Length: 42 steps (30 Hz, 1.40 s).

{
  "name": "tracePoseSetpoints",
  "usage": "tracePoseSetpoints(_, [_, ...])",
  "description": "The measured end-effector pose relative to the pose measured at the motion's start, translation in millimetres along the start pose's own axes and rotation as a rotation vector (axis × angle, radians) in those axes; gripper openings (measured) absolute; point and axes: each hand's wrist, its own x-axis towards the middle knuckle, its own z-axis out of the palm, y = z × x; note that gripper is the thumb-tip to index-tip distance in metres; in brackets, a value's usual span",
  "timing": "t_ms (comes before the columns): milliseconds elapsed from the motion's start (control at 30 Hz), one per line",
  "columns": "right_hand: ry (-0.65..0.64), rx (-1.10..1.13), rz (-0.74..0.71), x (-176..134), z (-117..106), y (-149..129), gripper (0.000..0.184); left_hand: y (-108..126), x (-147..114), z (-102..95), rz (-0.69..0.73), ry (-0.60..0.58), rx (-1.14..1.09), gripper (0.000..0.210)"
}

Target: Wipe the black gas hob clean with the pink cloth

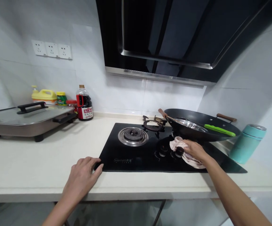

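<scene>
Crumpled pale pink cloth [192, 160]: soft fabric, matt, wrinkled
Flat black rectangular cooktop [136, 155]: glossy, smooth, glass-like
Round silver burner ring [133, 144]: shiny metal
Round dark burner cap [133, 134]: rough-looking, matt
Wide black round wok [194, 116]: metal-looking, low sheen
Brown bar-shaped wok handle [226, 117]: wood-look, smooth
Long bright green handle [219, 130]: plastic-looking, smooth
Mint-green cylindrical tumbler [247, 146]: smooth, satin
Broad black slanted hood [138, 34]: mirror-glossy
</scene>
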Motion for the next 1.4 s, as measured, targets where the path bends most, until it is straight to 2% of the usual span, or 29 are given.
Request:
tracePoseSetpoints(133, [-0.117, 0.076, -0.077, 26, -6, -9, 0.046, -1, 0, 1.3, 0.008, 0.007, -0.016, 0.033])
tracePoseSetpoints(267, [-0.212, 0.03, -0.093, 65, 2, -36, 0.047, -2, -1, 1.0, 0.005, 0.008, -0.035, 0.032])
tracePoseSetpoints(500, [-0.248, -0.161, -0.052, 129, 26, -89, 0.036, -2, -4, 1.7, 0.014, 0.041, -0.072, 0.026])
tracePoseSetpoints(733, [-0.19, -0.283, -0.043, 151, 37, -129, 0.04, 2, -6, -1.6, 0.004, 0.039, -0.103, 0.024])
tracePoseSetpoints(867, [-0.182, -0.307, -0.116, 136, 35, -141, 0.041, 5, -6, -5.1, -0.028, -0.001, -0.126, 0.026])
tracePoseSetpoints(1033, [-0.201, -0.314, -0.255, 95, 26, -157, 0.041, 8, -7, -5.1, -0.023, 0.017, -0.103, 0.024])
tracePoseSetpoints(1233, [-0.235, -0.232, -0.539, 39, 25, -209, 0.044, 10, -8, -5.9, -0.014, 0.011, -0.072, 0.026])
tracePoseSetpoints(1333, [-0.2, -0.161, -0.65, 11, 31, -230, 0.04, 9, -7, -6.4, -0.014, 0.011, -0.055, 0.028])
tracePoseSetpoints(1400, [-0.155, -0.082, -0.693, -6, 35, -235, 0.038, 8, -7, -6.3, -0.013, 0.008, -0.049, 0.028])
